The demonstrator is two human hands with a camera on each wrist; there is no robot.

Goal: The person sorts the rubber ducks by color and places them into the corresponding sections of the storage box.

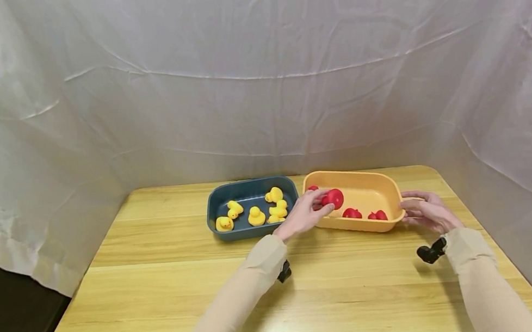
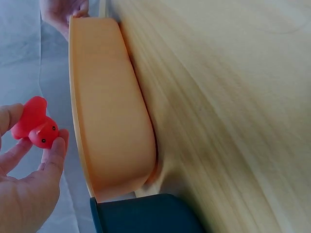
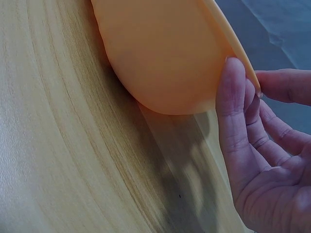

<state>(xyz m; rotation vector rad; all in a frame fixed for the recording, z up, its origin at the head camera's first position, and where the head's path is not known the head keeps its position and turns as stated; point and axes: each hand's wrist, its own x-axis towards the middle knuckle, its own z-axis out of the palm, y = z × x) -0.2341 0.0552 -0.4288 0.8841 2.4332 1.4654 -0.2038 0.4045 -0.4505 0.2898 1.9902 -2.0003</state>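
In the head view my left hand (image 1: pixel 305 213) pinches a red rubber duck (image 1: pixel 334 199) over the left part of an orange bin (image 1: pixel 354 228). The left wrist view shows the duck (image 2: pixel 41 124) between thumb and fingers, its beak and eyes visible. Several more red ducks (image 1: pixel 352 213) lie inside the bin. My right hand (image 1: pixel 429 210) grips the bin's right end. In the right wrist view its thumb lies against the outer wall (image 3: pixel 170 58), a finger over the rim.
Left of the orange bin, and close beside it, stands a dark blue bin (image 1: pixel 220 236) holding several yellow rubber ducks (image 1: pixel 256 216). Both rest near the back edge of a wooden table (image 1: pixel 161 287). Pale grey curtains (image 1: pixel 259 106) hang behind and at the sides.
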